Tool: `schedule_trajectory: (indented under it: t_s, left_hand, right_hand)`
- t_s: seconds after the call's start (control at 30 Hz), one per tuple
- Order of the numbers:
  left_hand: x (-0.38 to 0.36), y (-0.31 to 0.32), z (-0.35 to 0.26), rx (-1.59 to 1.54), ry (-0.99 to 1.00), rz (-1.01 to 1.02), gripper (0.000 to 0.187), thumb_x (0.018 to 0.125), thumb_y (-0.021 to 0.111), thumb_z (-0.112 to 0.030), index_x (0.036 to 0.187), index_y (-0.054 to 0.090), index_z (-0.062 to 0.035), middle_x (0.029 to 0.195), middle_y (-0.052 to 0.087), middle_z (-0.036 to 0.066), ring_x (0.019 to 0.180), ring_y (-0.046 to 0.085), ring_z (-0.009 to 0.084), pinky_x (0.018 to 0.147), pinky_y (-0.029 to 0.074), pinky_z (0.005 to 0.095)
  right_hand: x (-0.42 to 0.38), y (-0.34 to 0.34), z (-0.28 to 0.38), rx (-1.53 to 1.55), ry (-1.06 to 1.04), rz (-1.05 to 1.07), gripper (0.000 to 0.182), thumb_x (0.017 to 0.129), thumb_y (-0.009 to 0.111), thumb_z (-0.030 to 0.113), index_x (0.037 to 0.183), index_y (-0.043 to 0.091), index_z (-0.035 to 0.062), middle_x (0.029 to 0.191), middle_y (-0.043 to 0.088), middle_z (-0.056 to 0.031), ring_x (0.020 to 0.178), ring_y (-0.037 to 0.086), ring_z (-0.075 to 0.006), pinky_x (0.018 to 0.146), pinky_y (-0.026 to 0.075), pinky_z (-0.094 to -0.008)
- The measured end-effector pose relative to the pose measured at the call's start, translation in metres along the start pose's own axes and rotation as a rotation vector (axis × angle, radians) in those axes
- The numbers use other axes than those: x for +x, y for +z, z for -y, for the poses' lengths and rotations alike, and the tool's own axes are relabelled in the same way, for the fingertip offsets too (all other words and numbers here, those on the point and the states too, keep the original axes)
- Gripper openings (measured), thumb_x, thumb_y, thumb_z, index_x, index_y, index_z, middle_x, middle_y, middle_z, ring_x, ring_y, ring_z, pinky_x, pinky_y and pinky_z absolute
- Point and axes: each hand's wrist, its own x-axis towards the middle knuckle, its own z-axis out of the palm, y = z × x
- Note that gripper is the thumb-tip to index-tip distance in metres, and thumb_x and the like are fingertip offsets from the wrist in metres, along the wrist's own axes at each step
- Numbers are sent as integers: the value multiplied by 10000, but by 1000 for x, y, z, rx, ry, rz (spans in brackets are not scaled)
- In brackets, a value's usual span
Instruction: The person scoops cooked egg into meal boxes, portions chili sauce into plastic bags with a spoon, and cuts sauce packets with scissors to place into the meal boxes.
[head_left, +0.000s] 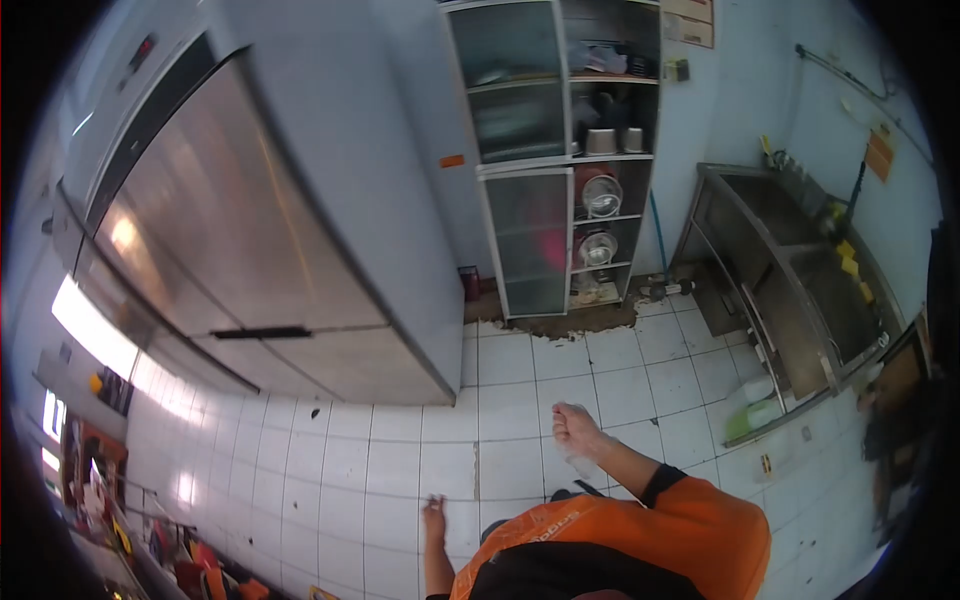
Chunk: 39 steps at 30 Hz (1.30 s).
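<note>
At the lower middle, my left hand (434,515) hangs low over the white tiled floor, small and blurred; its fingers look curled, but what they hold, if anything, cannot be made out. My right hand (575,428) is raised in front of my orange and black shirt (640,530), its fingers closed. Below its wrist hangs a clear, see-through thing (582,466), perhaps thin plastic, and whether the fingers grip it is too blurred to tell.
A tall steel refrigerator (250,230) stands at the left. Ahead is a glass-door cabinet (525,240) with pots and bowls. A steel sink unit (770,250) runs along the right wall, with a green container (752,418) below. Various items crowd the lower left.
</note>
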Motion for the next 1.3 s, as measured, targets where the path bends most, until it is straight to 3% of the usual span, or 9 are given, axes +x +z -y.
schedule_trajectory:
  t_s: [0.1,0.3,0.67,0.8,0.9,0.93,0.97,1.1,1.3]
  left_hand:
    - [20,88,-41,360,-145,402,889,878,439,-691,1438,363,-5,1437,373,278,1345,320,412,1080,231,602]
    - [105,110,-161,278,-27,1027,785,902,450,-625,1412,407,-30,1391,434,232,1280,389,369,1047,288,541]
    - [377,168,-285,140,-129,1064,599,947,469,-503,1366,487,-76,1305,547,147,1159,517,290,987,392,431]
    - [453,236,-309,-51,-113,967,533,964,476,-459,1349,517,-93,1274,588,117,1116,563,262,965,430,390]
    - [490,262,-359,19,46,778,356,977,521,-272,1275,569,-83,1044,663,66,937,611,168,856,484,314]
    - [499,271,-372,-153,92,704,334,976,529,-253,1257,579,-78,1011,660,61,923,608,156,852,485,307]
    - [507,275,-388,-304,24,679,316,977,528,-232,1248,587,-80,999,654,64,926,607,150,849,485,297]
    - [501,271,-416,-421,-287,654,290,985,499,-187,1227,602,-64,1018,645,74,941,612,152,796,517,293]
    - [492,237,-322,-199,-248,763,300,934,585,-239,1145,624,-30,948,665,77,852,638,154,645,539,274]
  right_hand:
    - [-10,-16,55,30,-228,-160,148,939,573,192,1036,597,83,651,421,38,529,414,-80,454,347,-228]
    - [27,-35,213,-154,-422,-154,439,942,573,165,1354,463,62,945,601,-37,773,570,-116,684,495,-243]
    - [255,-34,634,-491,-817,-332,426,969,541,369,1273,566,72,1009,635,-77,848,615,-161,767,521,-297]
    - [362,-85,832,-2124,-1793,-962,415,992,477,275,1339,498,48,1295,561,-178,1177,542,-358,988,444,-419]
    - [373,-29,915,-1635,-1558,-1127,285,913,545,268,1072,684,77,1046,667,-188,1001,638,-327,871,507,-427]
    - [383,-36,958,-1942,-1078,-1279,324,919,522,306,1115,674,98,1094,666,-168,1028,633,-319,881,503,-412]
    - [411,-62,984,-2670,-1217,-1562,341,905,522,358,1110,675,132,1096,674,-133,1038,633,-283,881,496,-388]
    - [412,-11,988,-2180,-1022,-1464,361,897,528,358,1166,637,145,1196,636,-109,1110,597,-244,897,478,-357]
    - [420,-40,999,-2426,-1066,-1551,429,911,538,362,1247,579,99,1276,589,-98,1182,548,-231,928,450,-334]
